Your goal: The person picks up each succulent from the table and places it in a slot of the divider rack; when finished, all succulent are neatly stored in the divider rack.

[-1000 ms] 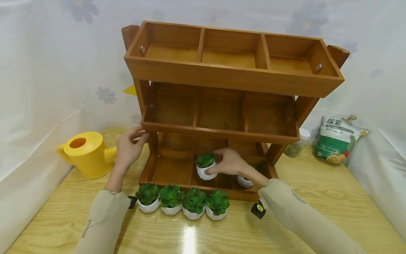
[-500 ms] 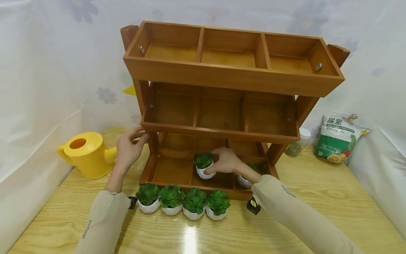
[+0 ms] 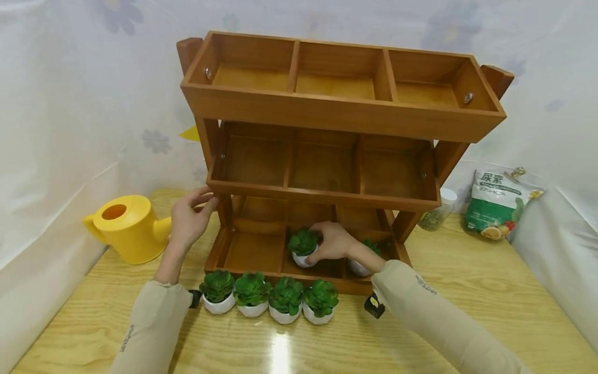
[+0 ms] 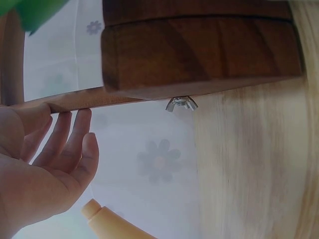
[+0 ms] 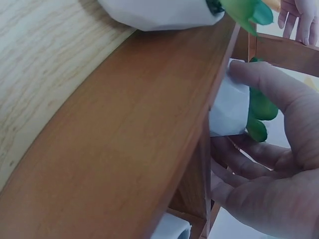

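Observation:
My right hand [image 3: 333,240] pinches the white faceted pot of a green succulent [image 3: 302,242] in the middle compartment of the bottom tier. In the right wrist view, the thumb lies on one side of that white pot [image 5: 230,107] and the fingers are on the other. Another potted succulent [image 3: 361,267] sits in the right compartment, partly behind my right forearm. My left hand [image 3: 190,218] rests its fingertips against the left side of the wooden plant stand [image 3: 327,195], near the middle tier's corner. The left wrist view shows those fingers [image 4: 79,130] touching a wooden upright.
Several potted succulents [image 3: 286,301] stand in a row before the stand. A yellow watering can [image 3: 133,234] is at the left. On the right are a white-lidded jar [image 3: 436,214] and a green-and-white bag [image 3: 495,205] with a clip. White floral sheeting hangs behind.
The succulent in my right hand has gone from tilted to more upright, and lower in the middle compartment. My right forearm has shifted slightly left. The left hand stays in place.

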Tool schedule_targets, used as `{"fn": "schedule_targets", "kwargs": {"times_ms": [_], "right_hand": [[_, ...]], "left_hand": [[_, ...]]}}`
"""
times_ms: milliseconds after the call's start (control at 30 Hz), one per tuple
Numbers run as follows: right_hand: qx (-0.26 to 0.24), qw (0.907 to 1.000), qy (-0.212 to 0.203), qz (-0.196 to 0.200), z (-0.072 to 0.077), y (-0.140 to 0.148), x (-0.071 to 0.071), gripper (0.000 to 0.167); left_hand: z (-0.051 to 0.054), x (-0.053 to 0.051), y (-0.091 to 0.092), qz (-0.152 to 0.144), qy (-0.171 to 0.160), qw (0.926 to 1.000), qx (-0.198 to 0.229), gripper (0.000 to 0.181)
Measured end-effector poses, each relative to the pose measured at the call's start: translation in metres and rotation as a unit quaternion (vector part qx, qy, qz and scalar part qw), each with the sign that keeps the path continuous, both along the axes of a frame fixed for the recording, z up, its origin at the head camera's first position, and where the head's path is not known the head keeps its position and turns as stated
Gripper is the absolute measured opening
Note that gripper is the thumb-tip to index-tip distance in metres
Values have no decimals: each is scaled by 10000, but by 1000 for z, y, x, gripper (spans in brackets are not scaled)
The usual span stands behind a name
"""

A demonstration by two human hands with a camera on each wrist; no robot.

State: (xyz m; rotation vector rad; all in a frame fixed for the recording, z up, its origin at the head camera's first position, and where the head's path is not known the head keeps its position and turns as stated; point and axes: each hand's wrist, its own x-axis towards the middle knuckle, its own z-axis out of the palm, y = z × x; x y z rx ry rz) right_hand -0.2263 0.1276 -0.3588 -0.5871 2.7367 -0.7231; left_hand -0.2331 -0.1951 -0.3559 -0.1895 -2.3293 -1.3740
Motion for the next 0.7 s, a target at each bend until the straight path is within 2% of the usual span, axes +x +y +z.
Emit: {"fn": "schedule_targets", "kwargs": {"times_ms": [300, 433, 600, 700], "right_hand": [[28, 9999, 20, 103, 6, 4, 2, 70], [-34, 9998, -68, 186, 13, 9, 2, 68], [-295, 9994, 11, 201, 25, 17, 6, 68], [-565, 9980, 115, 244, 30, 20, 16, 67]], "left_hand": [[0, 0, 1, -38, 18, 10000, 15, 34], [-1, -1, 1, -51, 48, 10000, 10, 33], [-1, 0, 0, -30, 138, 9999, -44, 33], [-1, 0, 0, -2, 136, 9999, -50, 32]]}}
